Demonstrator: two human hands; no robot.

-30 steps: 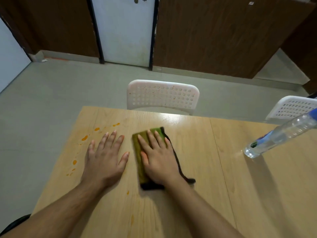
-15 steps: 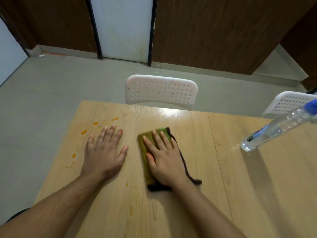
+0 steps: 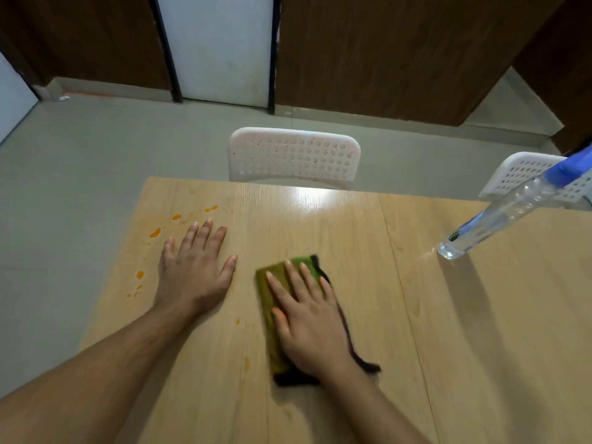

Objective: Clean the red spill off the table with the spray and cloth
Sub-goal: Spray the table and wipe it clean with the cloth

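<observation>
Right hand [image 3: 309,318] flat, fingers spread, pressing the green cloth [image 3: 272,318] onto the tabletop [image 3: 480,347] — the cloth's long axis runs from the near edge toward the far edge, its dark trim trailing beside the wrist. Left hand [image 3: 192,274] lies open and flat just left of the cloth, holding nothing. Orange-red spill drops [image 3: 155,232] dot the tabletop's left side beyond the left hand. Clear spray bottle [image 3: 499,216] stands at far right — blue top, contents not discernible. White chair [image 3: 293,158] behind.
</observation>
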